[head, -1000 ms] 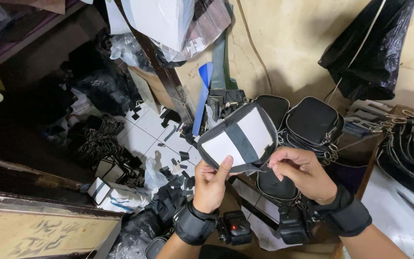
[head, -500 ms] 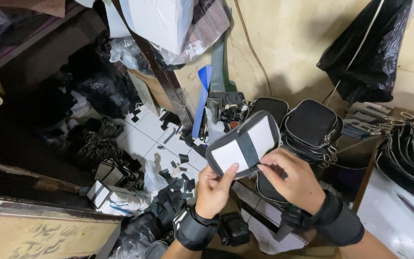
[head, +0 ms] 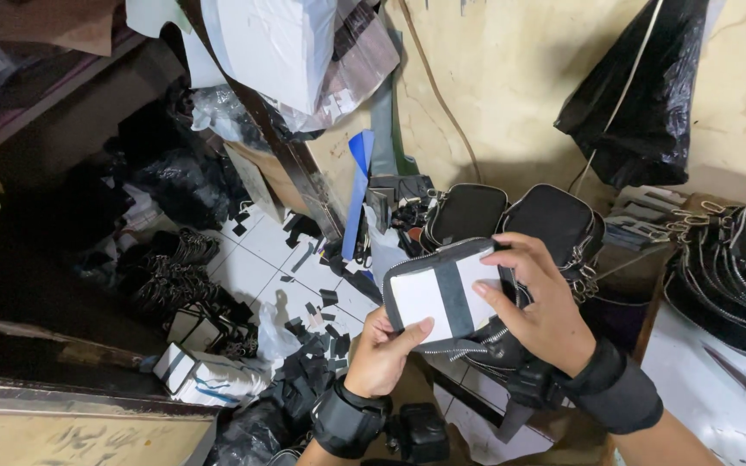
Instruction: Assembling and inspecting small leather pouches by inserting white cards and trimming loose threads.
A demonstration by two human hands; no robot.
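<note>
I hold a small black pouch (head: 447, 295) with a zipper edge, its inside facing me: white lining with a dark strip down the middle. My left hand (head: 383, 354) grips its lower left corner, thumb on the white lining. My right hand (head: 535, 302) wraps its right edge, fingers over the top corner. Both wrists wear black bands. More black fabric and a zipper hang below the pouch.
Finished black pouches (head: 553, 221) stand against the beige wall behind. A stack of black bags (head: 736, 263) lies right. A black plastic bag (head: 641, 95) hangs above. Black scraps litter the white tile floor (head: 252, 267); small boxes (head: 196, 375) lie lower left.
The pouch has shifted slightly right and turned flatter toward me. My right hand moved from below its edge up onto the right side and top corner.
</note>
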